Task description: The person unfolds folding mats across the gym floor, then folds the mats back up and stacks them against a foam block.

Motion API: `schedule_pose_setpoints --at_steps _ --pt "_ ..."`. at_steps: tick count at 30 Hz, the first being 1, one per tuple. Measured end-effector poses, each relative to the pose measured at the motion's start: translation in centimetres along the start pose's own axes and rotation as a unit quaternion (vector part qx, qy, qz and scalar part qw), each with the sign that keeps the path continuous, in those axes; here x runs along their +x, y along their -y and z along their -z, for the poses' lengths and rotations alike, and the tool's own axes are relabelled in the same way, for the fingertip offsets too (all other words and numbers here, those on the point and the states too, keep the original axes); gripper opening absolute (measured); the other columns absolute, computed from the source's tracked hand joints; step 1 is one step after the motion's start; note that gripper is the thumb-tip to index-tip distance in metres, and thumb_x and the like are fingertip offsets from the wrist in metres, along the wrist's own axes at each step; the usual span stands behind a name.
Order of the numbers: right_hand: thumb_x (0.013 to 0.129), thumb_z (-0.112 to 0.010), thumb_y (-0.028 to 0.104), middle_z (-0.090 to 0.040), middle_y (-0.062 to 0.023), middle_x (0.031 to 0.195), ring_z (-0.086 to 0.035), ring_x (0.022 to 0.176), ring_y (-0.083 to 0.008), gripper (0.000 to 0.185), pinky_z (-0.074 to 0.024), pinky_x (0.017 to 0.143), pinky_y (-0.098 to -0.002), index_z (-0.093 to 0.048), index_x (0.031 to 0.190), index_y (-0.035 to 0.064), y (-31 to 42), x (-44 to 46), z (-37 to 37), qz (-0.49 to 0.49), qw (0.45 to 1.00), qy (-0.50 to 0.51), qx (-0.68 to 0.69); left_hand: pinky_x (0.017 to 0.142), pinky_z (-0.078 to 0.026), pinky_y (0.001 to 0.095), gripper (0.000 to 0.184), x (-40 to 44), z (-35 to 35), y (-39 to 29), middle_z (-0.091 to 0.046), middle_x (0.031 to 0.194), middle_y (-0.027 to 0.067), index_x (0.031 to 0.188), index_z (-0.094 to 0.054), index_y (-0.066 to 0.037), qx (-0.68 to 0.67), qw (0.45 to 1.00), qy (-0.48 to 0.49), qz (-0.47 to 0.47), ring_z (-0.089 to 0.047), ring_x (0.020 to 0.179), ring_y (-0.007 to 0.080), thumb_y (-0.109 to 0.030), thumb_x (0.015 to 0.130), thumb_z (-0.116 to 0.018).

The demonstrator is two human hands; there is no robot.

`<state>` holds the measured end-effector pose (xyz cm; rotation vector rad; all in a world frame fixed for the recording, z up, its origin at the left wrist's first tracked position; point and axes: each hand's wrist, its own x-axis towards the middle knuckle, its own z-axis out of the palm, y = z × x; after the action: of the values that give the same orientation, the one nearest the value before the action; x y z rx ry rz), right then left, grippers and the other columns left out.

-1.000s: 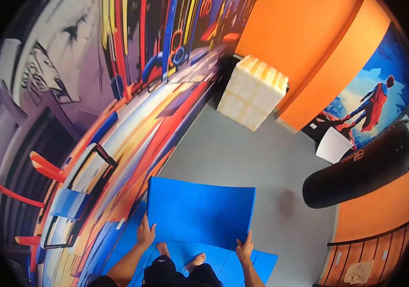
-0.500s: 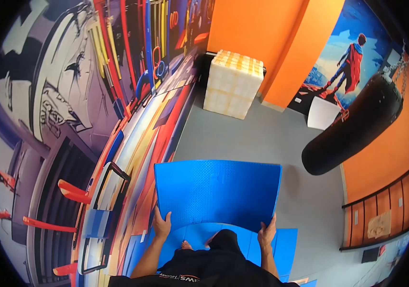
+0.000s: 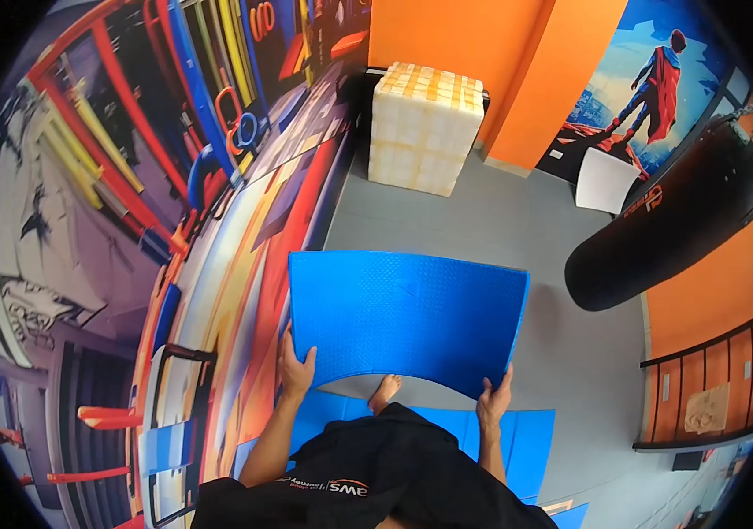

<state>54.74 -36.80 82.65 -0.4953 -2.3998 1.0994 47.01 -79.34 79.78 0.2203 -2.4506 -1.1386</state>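
Observation:
A blue textured foam mat (image 3: pixel 407 309) is held up in front of me, bowed so that its lower edge curves. My left hand (image 3: pixel 296 363) is closed on its left edge near the lower corner, thumb on the face toward me. On the opposite side my right hand (image 3: pixel 493 397) grips the right edge, also low down, with the fingers partly hidden behind. Below the held mat, more blue matting (image 3: pixel 517 450) lies on the floor under me. One bare foot (image 3: pixel 385 392) shows just under the mat's lower edge.
Grey floor (image 3: pixel 411 220) stretches ahead. A wrapped whitish block with yellow tape (image 3: pixel 425 132) stands by the orange wall (image 3: pixel 447 35). A black punching bag (image 3: pixel 667 220) hangs at the right, with a white panel (image 3: pixel 605 181) behind it. A mural-covered wall (image 3: pixel 244 256) runs close along my left.
Both hands have carried the mat forward, away from me. A foot has stepped ahead past the edge of the floor matting, and the view has shifted.

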Motion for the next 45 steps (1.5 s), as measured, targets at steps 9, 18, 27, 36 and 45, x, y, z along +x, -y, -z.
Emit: schedule_pose_setpoints --at_steps 9,18,27,36,45 --pt "0.085 -0.065 -0.007 -0.065 -0.0259 0.123 -0.066 0.112 -0.0386 0.069 -0.0517 0.093 -0.0421 -0.042 0.148 0.0095 -0.9 11.9 -2.1 -0.018 1.000 -0.007 0.017 0.103 -0.047 0.0452 0.074 8.3 -7.2 -4.0 -0.054 0.138 0.0302 0.143 -0.042 0.009 -0.039 0.999 0.017 0.018 -0.056 0.125 0.0420 -0.014 0.082 -0.078" --pt "0.083 -0.068 -0.007 -0.068 -0.0230 0.122 -0.068 0.110 -0.0308 0.067 -0.0512 0.095 -0.0383 -0.046 0.145 0.0040 -0.3 20.5 -7.1 -0.049 0.998 0.014 0.022 0.100 -0.049 0.0417 0.073 16.1 -12.1 -3.8 -0.059 0.133 0.0280 0.146 -0.041 0.005 -0.058 0.996 0.038 0.050 -0.062 0.121 0.0368 -0.009 0.083 -0.076" --pt "0.085 -0.070 -0.005 -0.067 -0.0204 0.123 -0.066 0.111 -0.0264 0.063 -0.0491 0.098 -0.0358 -0.048 0.143 0.0000 2.6 31.5 -17.2 -0.076 0.996 0.017 0.050 0.090 -0.054 0.0429 0.069 30.9 -18.3 -1.5 -0.069 0.115 0.0260 0.144 -0.046 0.002 -0.081 0.993 0.048 0.065 -0.070 0.105 0.0368 -0.009 0.083 -0.076" --pt "0.085 -0.072 -0.001 -0.069 -0.0245 0.117 -0.069 0.108 -0.0337 0.063 -0.0528 0.091 -0.0394 -0.049 0.143 0.0034 5.4 40.4 -24.1 -0.041 0.999 0.029 -0.019 0.086 -0.055 0.0431 0.053 43.2 -22.6 2.5 -0.071 0.111 0.0242 0.135 -0.055 0.003 -0.066 0.989 0.084 0.103 -0.071 0.100 0.0344 -0.016 0.088 -0.071" --pt "0.081 -0.076 -0.002 -0.071 -0.0208 0.117 -0.069 0.105 -0.0270 0.064 -0.0527 0.093 -0.0373 -0.053 0.140 0.0039 3.5 47.3 -28.3 -0.111 0.994 -0.008 0.013 0.092 -0.053 0.0417 0.055 50.7 -29.9 2.4 -0.069 0.116 0.0252 0.136 -0.052 0.003 -0.089 0.964 0.208 0.141 -0.069 0.108 0.0333 -0.007 0.086 -0.071"
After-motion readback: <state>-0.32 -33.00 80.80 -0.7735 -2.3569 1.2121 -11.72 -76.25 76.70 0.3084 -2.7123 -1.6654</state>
